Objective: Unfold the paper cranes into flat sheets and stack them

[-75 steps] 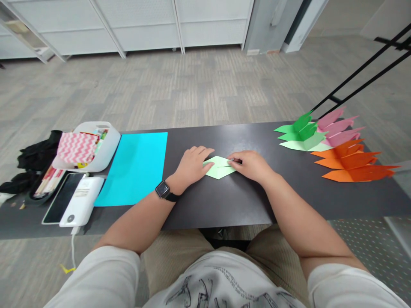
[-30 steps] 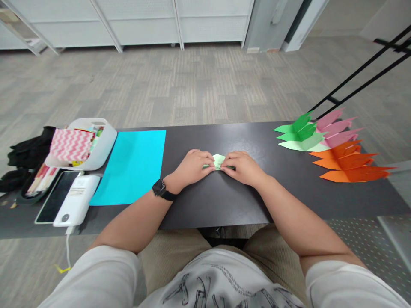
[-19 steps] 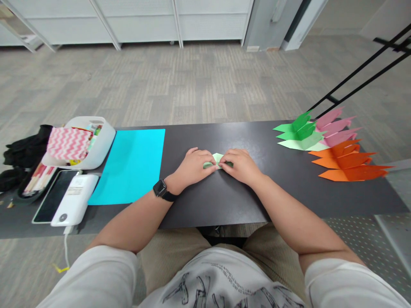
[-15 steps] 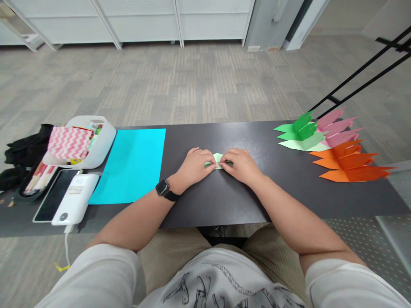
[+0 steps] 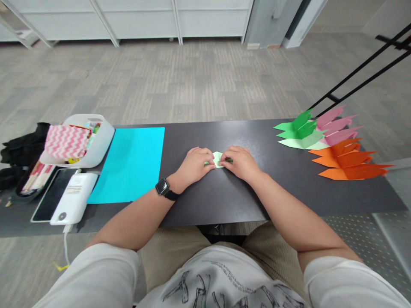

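Note:
A small piece of folded light green paper (image 5: 218, 159) lies at the middle of the dark table (image 5: 205, 201). My left hand (image 5: 197, 163) pinches its left end, with thumb and fingers closed on the paper. From the other side, my right hand (image 5: 241, 162) grips the right end in the same way. Most of the paper is covered by my fingers; only its centre shows between the two hands. A black watch (image 5: 163, 187) is on my left wrist.
Folded green paper shapes (image 5: 300, 128), pink ones (image 5: 337, 126) and orange ones (image 5: 348, 160) stand at the right. Left of my hands lie a cyan sheet (image 5: 128, 164), a white power bank (image 5: 73, 199), a phone (image 5: 53, 194) and a white basket (image 5: 104, 145).
My fingertips have shifted slightly apart, so a little more of the paper's centre shows. Both hands still hold the paper.

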Action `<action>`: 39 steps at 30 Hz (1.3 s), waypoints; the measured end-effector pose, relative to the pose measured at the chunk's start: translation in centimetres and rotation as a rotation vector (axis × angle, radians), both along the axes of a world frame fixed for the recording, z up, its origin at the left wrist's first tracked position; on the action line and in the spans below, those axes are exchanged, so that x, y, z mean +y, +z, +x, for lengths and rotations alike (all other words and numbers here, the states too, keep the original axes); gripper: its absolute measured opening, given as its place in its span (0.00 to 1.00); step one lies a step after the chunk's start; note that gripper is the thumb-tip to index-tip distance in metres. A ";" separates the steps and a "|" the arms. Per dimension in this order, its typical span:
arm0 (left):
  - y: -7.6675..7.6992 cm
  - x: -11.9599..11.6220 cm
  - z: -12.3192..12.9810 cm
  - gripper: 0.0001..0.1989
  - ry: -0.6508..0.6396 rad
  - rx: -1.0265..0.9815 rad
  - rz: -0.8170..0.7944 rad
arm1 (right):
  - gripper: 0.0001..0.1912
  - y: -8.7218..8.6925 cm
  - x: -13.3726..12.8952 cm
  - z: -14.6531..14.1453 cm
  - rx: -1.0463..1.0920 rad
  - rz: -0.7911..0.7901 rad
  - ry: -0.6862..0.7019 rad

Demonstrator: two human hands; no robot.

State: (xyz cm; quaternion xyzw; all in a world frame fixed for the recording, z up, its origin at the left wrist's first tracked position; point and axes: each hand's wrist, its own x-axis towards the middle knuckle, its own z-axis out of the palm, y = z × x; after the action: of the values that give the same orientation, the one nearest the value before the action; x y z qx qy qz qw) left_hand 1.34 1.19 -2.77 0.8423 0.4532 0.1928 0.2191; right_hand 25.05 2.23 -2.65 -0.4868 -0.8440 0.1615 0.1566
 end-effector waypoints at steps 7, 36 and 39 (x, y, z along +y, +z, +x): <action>0.8 0.3 -0.6 0.04 -0.067 -0.021 -0.050 | 0.04 0.1 0.1 0.0 0.011 -0.014 0.001; 1.5 1.8 -2.5 0.12 -0.265 0.040 -0.059 | 0.05 -0.2 0.7 0.1 0.015 -0.025 0.031; 1.6 1.9 -2.7 0.13 -0.295 0.044 -0.050 | 0.05 -0.4 0.7 0.1 0.014 -0.026 0.030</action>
State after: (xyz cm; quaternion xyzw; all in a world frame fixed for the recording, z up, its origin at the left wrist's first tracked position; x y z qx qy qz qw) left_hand -1.34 3.07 -1.13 0.8981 0.3338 0.1284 0.2560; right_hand 25.19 2.97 -3.05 -0.4748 -0.8480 0.1784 0.1537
